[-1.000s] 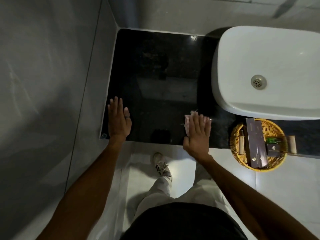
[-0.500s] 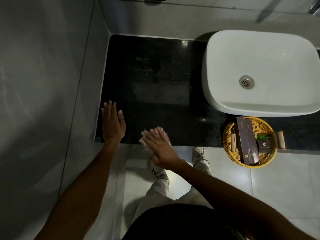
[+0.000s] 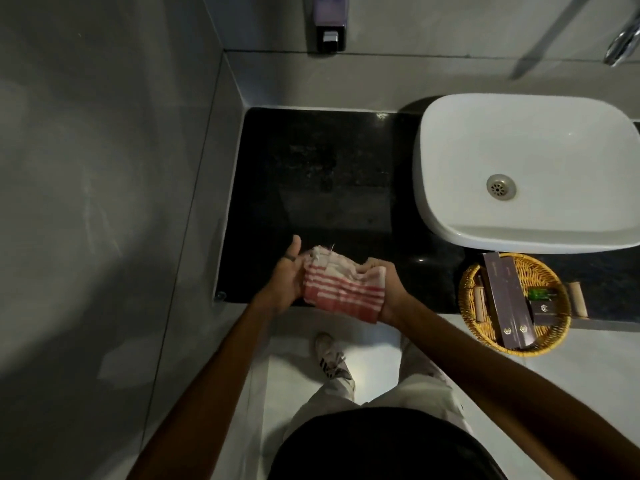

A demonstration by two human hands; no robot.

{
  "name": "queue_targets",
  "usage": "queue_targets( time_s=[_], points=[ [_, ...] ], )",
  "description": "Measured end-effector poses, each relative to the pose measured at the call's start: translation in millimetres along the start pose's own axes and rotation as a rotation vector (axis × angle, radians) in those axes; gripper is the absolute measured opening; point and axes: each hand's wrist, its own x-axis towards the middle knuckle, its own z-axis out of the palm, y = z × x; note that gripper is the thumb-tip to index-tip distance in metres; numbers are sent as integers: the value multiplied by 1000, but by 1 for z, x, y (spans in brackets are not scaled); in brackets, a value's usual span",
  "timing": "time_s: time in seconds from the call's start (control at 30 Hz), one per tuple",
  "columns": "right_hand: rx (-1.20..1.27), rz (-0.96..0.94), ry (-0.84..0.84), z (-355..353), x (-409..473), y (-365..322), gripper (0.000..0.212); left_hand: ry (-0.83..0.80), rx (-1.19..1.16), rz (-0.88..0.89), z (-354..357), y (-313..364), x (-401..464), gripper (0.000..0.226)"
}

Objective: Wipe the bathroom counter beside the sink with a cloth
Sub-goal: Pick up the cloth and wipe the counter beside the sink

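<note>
Above the front edge of the glossy black stone counter (image 3: pixel 322 188), one red-and-white striped cloth (image 3: pixel 341 291) is held between two bare hands, lifted clear of the slab.

Surroundings, placed from the hands:
- Beyond them: bare counter reaching back to the grey tiled wall (image 3: pixel 398 74); one dark wall-mounted dispenser (image 3: pixel 330 27) higher up.
- Beyond and to the right: one white rounded-square vessel sink (image 3: pixel 526 174) with one metal drain (image 3: pixel 501 187); part of a chrome tap (image 3: pixel 623 46) at the picture's edge.
- Right, near the counter edge: one round woven wicker basket (image 3: pixel 467 282) holding several dark boxes (image 3: pixel 507 296), a small green item and one tan tube; exact count unclear. One tan cylinder (image 3: pixel 578 298) lies just outside its rim.
- Left: grey side wall.
- Below: pale floor, one striped sneaker (image 3: pixel 334 363), light trousers.

Nothing lies between hands and counter.

Hands:
- Left hand (image 3: pixel 289 282): palm turned inward, thumb raised, one dark ring, fingers gripping the cloth's left end.
- Right hand (image 3: pixel 391 289): fingers curled over the cloth's right end, clasping it.

Both forearms extend forward and converge on the cloth.
</note>
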Motion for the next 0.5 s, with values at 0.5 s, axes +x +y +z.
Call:
queue_targets(
  time_s=[0.5],
  points=[
    [-598, -356, 392, 31, 45, -81, 22, 395, 328, 189, 30, 77, 31, 18]
  ],
)
